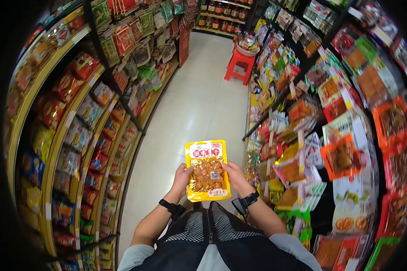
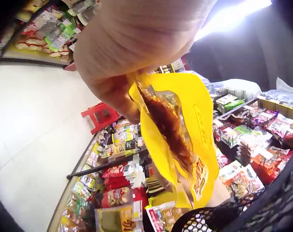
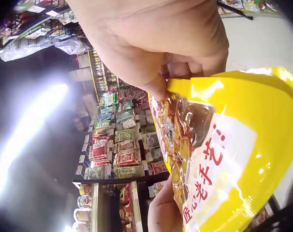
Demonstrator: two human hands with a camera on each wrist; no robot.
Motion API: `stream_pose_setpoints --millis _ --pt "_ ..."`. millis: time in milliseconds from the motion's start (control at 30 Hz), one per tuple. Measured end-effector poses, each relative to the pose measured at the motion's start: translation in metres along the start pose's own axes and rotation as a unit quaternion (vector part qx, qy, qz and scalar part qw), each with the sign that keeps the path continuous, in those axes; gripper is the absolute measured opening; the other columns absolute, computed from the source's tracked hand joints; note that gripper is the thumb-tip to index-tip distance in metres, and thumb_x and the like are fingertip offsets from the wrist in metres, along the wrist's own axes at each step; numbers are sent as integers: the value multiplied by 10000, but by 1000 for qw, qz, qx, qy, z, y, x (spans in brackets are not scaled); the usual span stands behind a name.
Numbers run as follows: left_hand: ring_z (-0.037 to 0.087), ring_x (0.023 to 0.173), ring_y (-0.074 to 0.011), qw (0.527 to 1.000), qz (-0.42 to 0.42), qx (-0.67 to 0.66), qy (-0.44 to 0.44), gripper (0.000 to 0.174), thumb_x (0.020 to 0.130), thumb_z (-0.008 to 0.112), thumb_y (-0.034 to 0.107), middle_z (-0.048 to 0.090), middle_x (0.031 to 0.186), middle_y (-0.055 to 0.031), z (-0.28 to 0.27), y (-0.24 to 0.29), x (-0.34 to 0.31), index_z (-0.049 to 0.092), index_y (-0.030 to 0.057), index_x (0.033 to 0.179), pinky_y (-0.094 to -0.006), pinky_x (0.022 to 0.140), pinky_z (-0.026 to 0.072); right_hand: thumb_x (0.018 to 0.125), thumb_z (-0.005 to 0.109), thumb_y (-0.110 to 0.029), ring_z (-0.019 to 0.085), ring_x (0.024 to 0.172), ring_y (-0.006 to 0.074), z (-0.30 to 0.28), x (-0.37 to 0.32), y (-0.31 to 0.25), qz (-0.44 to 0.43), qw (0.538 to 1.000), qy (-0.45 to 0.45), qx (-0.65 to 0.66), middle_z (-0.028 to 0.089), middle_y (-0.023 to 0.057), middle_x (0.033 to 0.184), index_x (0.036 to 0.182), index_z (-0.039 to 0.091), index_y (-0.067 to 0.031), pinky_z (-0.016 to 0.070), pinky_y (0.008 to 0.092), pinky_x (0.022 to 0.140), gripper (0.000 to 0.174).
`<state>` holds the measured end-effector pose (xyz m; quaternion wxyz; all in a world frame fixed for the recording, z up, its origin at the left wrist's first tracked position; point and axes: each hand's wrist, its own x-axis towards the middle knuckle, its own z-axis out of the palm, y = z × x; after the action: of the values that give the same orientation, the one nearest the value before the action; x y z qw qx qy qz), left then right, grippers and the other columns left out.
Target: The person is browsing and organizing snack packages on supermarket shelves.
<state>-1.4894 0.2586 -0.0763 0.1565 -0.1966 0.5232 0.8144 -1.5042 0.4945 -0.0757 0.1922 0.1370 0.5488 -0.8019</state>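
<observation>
A yellow snack packet [image 1: 208, 174] with a clear window, brown pieces inside and red lettering is held upright in front of the body. My left hand [image 1: 181, 178] grips its left edge, thumb on the front. On the opposite edge, my right hand [image 1: 236, 175] pinches it the same way. The left wrist view shows the packet [image 2: 170, 130] nearly edge-on, with the left hand [image 2: 132, 43] over its border. In the right wrist view, the right hand [image 3: 170, 43] clasps the yellow rim, and the packet's [image 3: 233, 159] window bulges; the fingers behind it are partly hidden.
Shelves of bagged snacks [image 1: 72, 131] line the left side, and racks of packaged food [image 1: 303, 149] the right. Between them runs a pale tiled floor [image 1: 194, 90]. Farther ahead a red stool [image 1: 240, 67] carries a bowl, before shelves of jars [image 1: 221, 22].
</observation>
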Motion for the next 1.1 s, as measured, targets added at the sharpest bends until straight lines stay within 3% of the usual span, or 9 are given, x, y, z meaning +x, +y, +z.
stream_pose_setpoints --millis 233,600,967,1100 --pt "617 810 -149 998 5 18 -62 137 967 573 156 627 927 -89 74 100 175 514 38 1004 -296 728 518 1009 554 -183 659 997 154 -19 134 -132 10 999 38 -32 676 65 1117 1208 591 -10 533 298 863 267" --pt "578 814 -130 985 -28 127 -112 145 962 594 172 623 910 -63 168 193 408 539 42 997 -291 742 482 1004 557 -166 653 1017 149 -86 332 -230 -30 994 75 78 671 57 1124 1192 594 -1 524 301 886 253" --pt "573 793 -112 985 19 137 -99 81 982 559 139 631 909 -42 291 323 650 518 69 980 -281 742 484 1013 555 -191 660 993 131 -144 582 -405 -48 996 29 72 674 49 1128 1222 596 -25 543 293 855 270" --pt "608 775 -117 990 8 125 -70 88 991 549 147 631 923 -47 314 355 712 501 73 991 -280 669 504 1016 549 -196 657 1001 131 -153 648 -447 -25 998 27 60 671 46 1138 1234 593 -31 543 295 860 277"
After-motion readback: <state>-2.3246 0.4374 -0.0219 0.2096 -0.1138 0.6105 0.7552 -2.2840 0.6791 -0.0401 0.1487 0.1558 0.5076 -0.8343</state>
